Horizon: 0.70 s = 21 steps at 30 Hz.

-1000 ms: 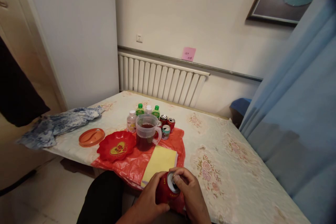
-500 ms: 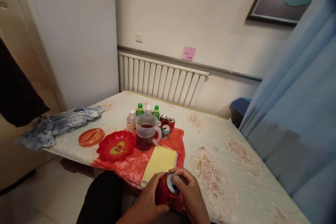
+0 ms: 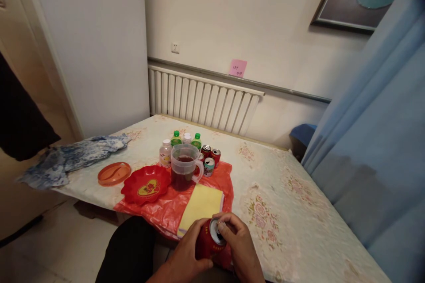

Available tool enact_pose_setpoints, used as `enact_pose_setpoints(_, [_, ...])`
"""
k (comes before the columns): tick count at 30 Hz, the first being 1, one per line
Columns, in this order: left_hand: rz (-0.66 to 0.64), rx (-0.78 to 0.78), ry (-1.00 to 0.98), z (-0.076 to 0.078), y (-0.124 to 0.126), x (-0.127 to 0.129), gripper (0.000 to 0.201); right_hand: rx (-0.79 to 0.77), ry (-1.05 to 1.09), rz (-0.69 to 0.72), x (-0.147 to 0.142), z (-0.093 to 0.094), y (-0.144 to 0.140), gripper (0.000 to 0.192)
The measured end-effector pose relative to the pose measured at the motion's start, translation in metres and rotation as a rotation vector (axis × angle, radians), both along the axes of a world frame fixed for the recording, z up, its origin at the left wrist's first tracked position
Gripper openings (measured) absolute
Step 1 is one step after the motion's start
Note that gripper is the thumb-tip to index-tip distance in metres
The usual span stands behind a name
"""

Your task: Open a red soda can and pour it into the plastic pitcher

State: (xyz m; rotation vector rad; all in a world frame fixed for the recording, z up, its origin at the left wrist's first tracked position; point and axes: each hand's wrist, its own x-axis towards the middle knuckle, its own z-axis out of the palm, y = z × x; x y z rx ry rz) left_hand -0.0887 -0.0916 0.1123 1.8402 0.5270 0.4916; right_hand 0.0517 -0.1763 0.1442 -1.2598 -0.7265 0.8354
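Note:
A red drink can [image 3: 210,243] with yellow lettering is tilted low in front of me, over the table's near edge. My left hand [image 3: 191,247] wraps round its side, thumb toward me. On the silver lid, my right hand [image 3: 239,238] has its thumb and bent forefinger pinched at the pull tab, which the fingers mostly hide. A dark spot by the thumb looks like the lid's opening. Just beyond the can lies a yellow cloth or booklet [image 3: 202,203]. Farther back, a clear plastic jug [image 3: 183,172] of dark brown liquid stands on red plastic sheeting [image 3: 159,212].
Left of the jug are a scalloped red tray [image 3: 133,190] and an orange lid [image 3: 113,174]. Several bottles [image 3: 165,154] and small cans [image 3: 208,167] crowd behind it. A blue-white cloth [image 3: 79,159] hangs over the left edge, and a blue curtain [image 3: 375,150] on the right.
The view has shifted very slightly. Both hands keep nearly the same hold on the red can.

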Motion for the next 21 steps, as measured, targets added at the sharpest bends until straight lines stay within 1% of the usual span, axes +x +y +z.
enact_pose_setpoints(4, [0.000,0.000,0.000,-0.0017,-0.0001,-0.0009,0.082,0.006,-0.005,0.006,0.0000,-0.0012,0.0000,0.015])
enact_pose_setpoints(10, [0.010,-0.012,0.016,0.0006,-0.0004,-0.0003,0.082,0.008,-0.015,0.010,0.0009,-0.0042,0.0010,0.015])
enact_pose_setpoints(14, [0.018,-0.005,0.020,-0.0013,0.0001,0.0001,0.082,0.009,-0.021,0.006,0.0013,-0.0057,0.0014,0.014])
enact_pose_setpoints(21, [0.000,0.017,-0.004,-0.0044,0.0013,0.0002,0.081,0.003,-0.004,0.004,0.0007,-0.0034,0.0027,0.014])
